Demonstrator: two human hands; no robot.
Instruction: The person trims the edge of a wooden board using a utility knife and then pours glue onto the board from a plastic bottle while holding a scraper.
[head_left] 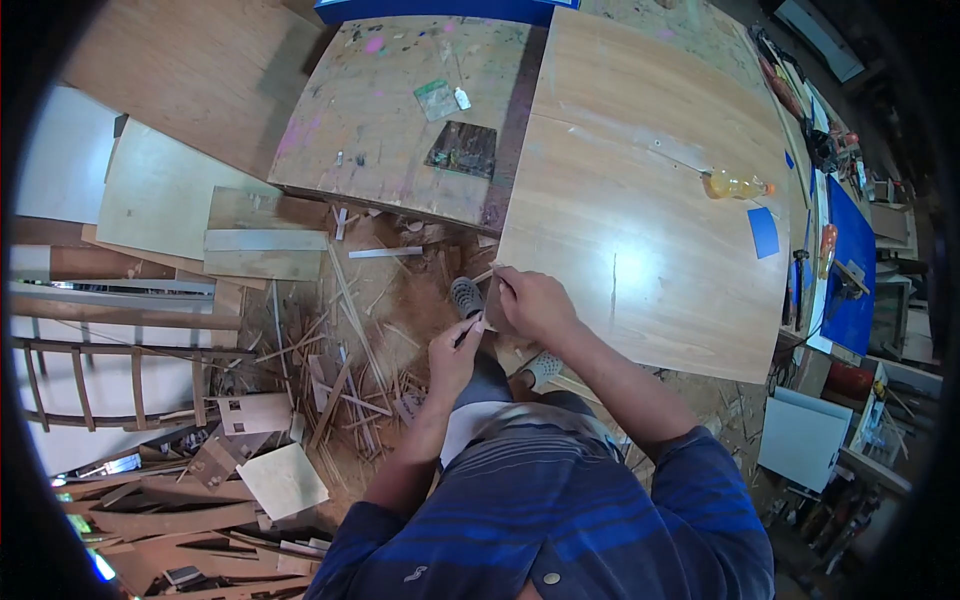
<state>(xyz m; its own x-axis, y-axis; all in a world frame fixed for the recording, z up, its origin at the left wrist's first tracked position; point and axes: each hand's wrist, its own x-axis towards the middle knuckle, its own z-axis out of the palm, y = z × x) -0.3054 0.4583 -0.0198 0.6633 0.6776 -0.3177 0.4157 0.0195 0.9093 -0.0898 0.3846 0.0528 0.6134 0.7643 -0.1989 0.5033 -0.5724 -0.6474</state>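
Note:
In front of my body, by the corner of a large wooden panel (660, 180), both hands are close together with a small brown sheet (494, 308) between them; it looks like sandpaper. My right hand (540, 305) is closed on its upper side, fingers curled. Lower and to the left, my left hand (452, 357) pinches near the sheet's lower corner. Something dark shows in the left palm, too small to name. On the panel lie a bottle of yellowish liquid (735, 185) and a blue rectangular piece (763, 233).
A paint-stained table (400, 120) stands ahead, with a small white bottle (462, 98) and a dark flat piece (464, 149). Wood strips and offcuts (345, 390) litter the floor around my feet. Boards (160, 190) lean at left; tools (828, 250) line the right side.

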